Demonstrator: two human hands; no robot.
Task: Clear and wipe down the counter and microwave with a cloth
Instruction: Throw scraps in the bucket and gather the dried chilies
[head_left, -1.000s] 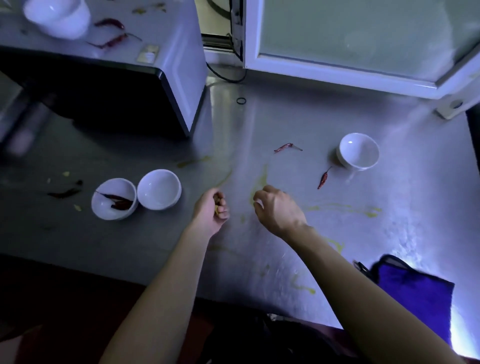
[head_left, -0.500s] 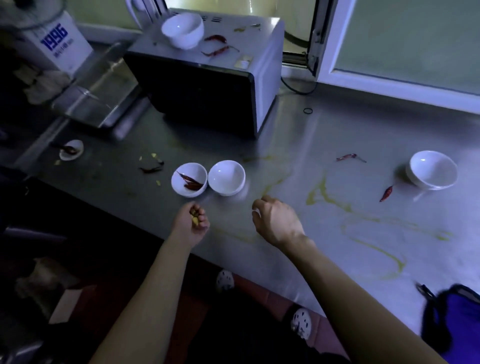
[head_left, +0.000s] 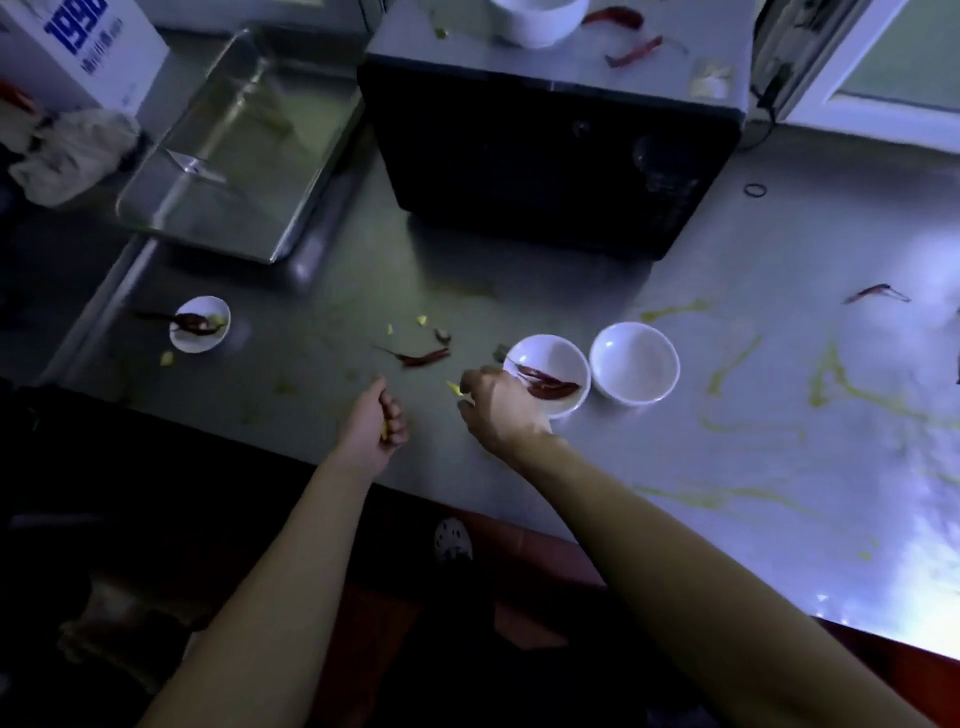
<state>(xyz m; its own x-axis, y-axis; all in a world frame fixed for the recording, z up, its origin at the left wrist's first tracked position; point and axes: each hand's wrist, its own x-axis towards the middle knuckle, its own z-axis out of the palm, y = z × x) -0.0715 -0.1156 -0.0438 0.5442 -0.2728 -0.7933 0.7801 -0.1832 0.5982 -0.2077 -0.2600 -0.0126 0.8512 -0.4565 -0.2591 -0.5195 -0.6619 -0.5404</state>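
Pinching a yellow scrap (head_left: 453, 388) in its fingertips, your right hand (head_left: 501, 410) hangs over the near edge of the desk (head_left: 519, 301). It is just left of a white bowl (head_left: 551, 345) holding dried red chilies (head_left: 550, 387). Your left hand (head_left: 374, 421), a little further left, is clenched around more yellow bits, which show between its curled fingers. An empty white bowl (head_left: 635, 364) stands just right of the chili bowl. A loose chili (head_left: 422, 357) lies on the desk beyond your hands, with small yellow scraps (head_left: 422, 320) near it. Further left, a small dish (head_left: 200, 340) holds another chili. The microwave (head_left: 550, 156) stands at the far middle of the desk, with a white bowl (head_left: 537, 23) and more chilies (head_left: 631, 52) on its top. Yellow smears (head_left: 820, 384) streak the desk on the right. A metal tray (head_left: 244, 150) sits left of the microwave.
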